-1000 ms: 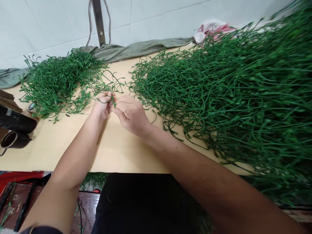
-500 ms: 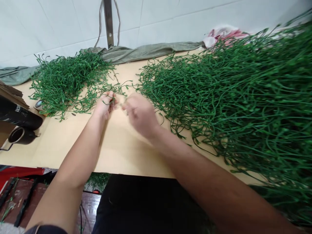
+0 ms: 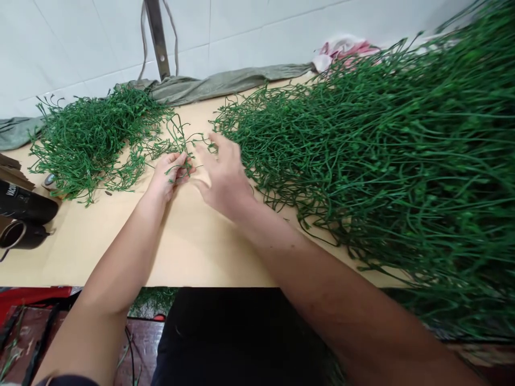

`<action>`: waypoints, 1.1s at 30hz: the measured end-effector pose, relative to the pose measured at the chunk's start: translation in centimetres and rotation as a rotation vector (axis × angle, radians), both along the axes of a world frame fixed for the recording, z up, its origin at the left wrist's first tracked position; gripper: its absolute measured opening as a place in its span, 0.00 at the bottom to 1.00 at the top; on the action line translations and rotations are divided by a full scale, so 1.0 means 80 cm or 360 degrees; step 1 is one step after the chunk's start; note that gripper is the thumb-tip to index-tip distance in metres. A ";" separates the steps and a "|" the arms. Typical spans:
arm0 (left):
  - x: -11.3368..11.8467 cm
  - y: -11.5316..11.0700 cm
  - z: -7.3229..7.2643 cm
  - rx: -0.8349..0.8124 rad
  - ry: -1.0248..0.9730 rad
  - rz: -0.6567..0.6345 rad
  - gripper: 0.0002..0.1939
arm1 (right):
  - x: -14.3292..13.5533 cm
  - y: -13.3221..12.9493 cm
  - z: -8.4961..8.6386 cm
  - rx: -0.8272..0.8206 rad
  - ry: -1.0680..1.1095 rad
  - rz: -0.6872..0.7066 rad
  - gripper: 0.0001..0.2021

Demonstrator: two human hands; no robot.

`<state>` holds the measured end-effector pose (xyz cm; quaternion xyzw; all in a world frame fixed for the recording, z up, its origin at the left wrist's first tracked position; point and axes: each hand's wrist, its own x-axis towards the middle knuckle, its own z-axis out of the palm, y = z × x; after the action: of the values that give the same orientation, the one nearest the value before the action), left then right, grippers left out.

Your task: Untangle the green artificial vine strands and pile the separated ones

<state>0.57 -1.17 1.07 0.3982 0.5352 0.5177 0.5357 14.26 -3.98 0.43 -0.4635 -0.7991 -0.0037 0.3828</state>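
Note:
My left hand (image 3: 171, 171) is closed round a few thin green stems (image 3: 177, 167), near the middle of the tan tabletop (image 3: 189, 236). Just to its right, my right hand (image 3: 221, 171) is open, fingers spread and slightly blurred, with nothing seen in it. Its fingertips are by the left end of a large heap of long green stems (image 3: 362, 145). A smaller heap of curly green stems (image 3: 100, 134) lies to the left, and loose pieces lie between it and my left hand.
A black bottle (image 3: 28, 203) and a dark mug (image 3: 24, 235) stand at the left edge. Along the white wall runs a rolled grey-green cloth (image 3: 233, 83), with a pink and white cloth (image 3: 346, 49) beside it. A metal post (image 3: 157, 43) rises behind.
My right hand has gone from closed to spread fingers. More stems now stick up just behind my left hand. The view has shifted, so things on the table appear further left.

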 end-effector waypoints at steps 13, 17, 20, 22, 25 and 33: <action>0.014 -0.011 0.014 -0.0127 -0.0241 -0.0062 0.07 | -0.008 0.011 -0.007 0.0066 0.0386 0.0440 0.15; 0.016 -0.009 0.012 -0.0112 -0.0263 -0.0037 0.08 | -0.011 0.002 -0.002 0.0162 0.0316 0.0550 0.19; 0.010 -0.003 0.014 -0.0100 -0.0331 0.0217 0.12 | -0.021 -0.024 0.006 0.0373 0.0303 0.0731 0.19; 0.000 0.001 0.017 -0.0066 -0.0429 0.0424 0.13 | -0.033 -0.047 0.009 0.0529 0.0254 0.0989 0.19; -0.013 0.003 0.019 -0.0053 -0.0386 0.0335 0.12 | -0.050 -0.064 0.007 0.0516 0.0126 0.1202 0.18; -0.002 -0.006 0.017 0.0000 -0.0019 0.0075 0.09 | 0.030 0.029 0.004 0.0091 0.0464 0.0024 0.19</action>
<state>0.43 -1.66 2.41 0.3824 0.5413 0.5326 0.5264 16.68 -1.64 0.76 -0.4420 -0.7381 0.0438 0.5078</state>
